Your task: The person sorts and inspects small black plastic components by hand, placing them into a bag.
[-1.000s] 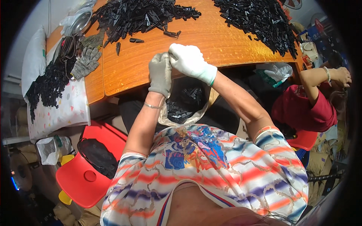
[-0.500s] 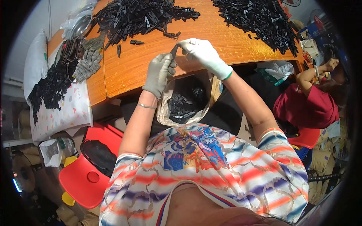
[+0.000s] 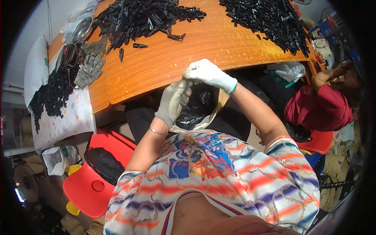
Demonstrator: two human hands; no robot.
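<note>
Your left hand (image 3: 173, 100) and right hand (image 3: 207, 73) pinch a dark piece (image 3: 188, 83); the bag (image 3: 208, 120) holds black parts (image 3: 190, 120), two piles (image 3: 145, 19) remain on the surface (image 3: 156, 66).

pale wall (image 3: 34, 25) upper left | orange-brown wooden table (image 3: 150, 70) | red chair (image 3: 84, 192) lower left

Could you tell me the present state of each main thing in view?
Small dark part: held, mostly hidden
Left hand: gloved, gripping the part
Right hand: gloved, pinching the part
Lap bag: open, black pieces inside
Left tabletop heap: loose, piled
Right tabletop heap: loose, piled
Gray knit glove: unworn
Red chair: upright, bearing black bag
</note>
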